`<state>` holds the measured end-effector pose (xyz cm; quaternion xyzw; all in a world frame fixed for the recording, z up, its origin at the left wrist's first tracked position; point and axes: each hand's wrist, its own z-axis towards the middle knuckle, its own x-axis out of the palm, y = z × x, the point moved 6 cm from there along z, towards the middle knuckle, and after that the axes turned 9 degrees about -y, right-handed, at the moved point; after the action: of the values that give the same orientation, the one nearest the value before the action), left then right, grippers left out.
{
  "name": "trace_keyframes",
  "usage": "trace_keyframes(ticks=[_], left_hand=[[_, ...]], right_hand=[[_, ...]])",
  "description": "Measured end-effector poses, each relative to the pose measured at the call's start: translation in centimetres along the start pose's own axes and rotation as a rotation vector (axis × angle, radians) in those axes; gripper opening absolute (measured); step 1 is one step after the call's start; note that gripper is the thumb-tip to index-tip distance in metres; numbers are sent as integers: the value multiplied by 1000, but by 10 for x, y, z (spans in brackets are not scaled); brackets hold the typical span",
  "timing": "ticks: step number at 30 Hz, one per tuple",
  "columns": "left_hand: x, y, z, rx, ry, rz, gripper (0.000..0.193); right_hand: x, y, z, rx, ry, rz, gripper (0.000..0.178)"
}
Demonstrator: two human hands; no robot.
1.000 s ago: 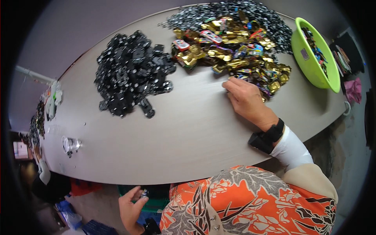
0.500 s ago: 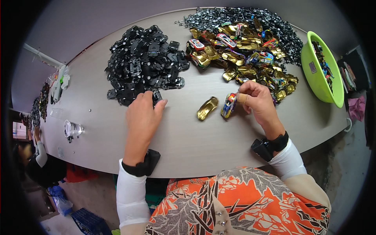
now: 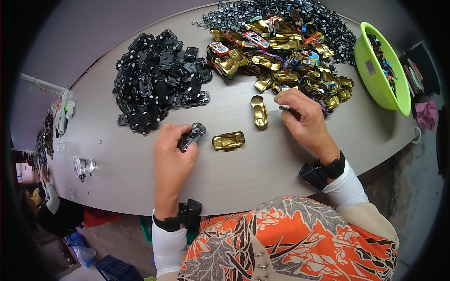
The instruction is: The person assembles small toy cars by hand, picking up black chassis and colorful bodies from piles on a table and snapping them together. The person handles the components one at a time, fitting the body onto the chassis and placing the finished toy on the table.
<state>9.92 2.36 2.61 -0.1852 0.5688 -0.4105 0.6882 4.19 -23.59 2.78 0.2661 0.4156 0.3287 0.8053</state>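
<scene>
My left hand (image 3: 174,157) is closed on a black toy car chassis (image 3: 193,136), with thumb and fingers at its sides, a little above the table. Right of it lies a gold toy car body (image 3: 228,140), turned crosswise. A second gold car body (image 3: 259,111) lies farther off, lengthwise. My right hand (image 3: 303,114) is closed, pinching a dark, thin-edged piece (image 3: 291,112) mostly hidden by the fingers. It is nearest the front of a heap of gold and coloured car bodies (image 3: 276,61).
Left of that heap is a pile of black chassis (image 3: 157,79). Behind lie many small wheel-like pieces (image 3: 281,8). A green basin (image 3: 361,51) with car bodies stands at right. A clear cup (image 3: 83,165) is at left, with another person's arm (image 3: 52,199) beyond.
My left hand has drawn a chassis from the black pile toward me. My right hand no longer holds the coloured car body; a dark piece is in it. Two gold bodies now lie between the hands.
</scene>
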Motion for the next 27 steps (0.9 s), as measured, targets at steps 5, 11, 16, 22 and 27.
trace_keyframes(ticks=[5, 11, 16, 22, 27], left_hand=[[14, 5, -5, -288, 45, -392, 33], [33, -2, -2, -366, 105, -679, 39], [46, -5, -5, -374, 150, -774, 37], [57, -18, -8, -362, 197, -877, 39], [67, -23, -13, -533, 339, -1060, 33]], right_hand=[[11, 3, 0, 116, 49, -16, 22], [30, 19, 0, -3, 107, -297, 37], [30, 8, -2, -23, 115, -155, 37], [35, 16, -8, 356, 345, 257, 42], [46, 3, -22, 643, 364, 749, 39]])
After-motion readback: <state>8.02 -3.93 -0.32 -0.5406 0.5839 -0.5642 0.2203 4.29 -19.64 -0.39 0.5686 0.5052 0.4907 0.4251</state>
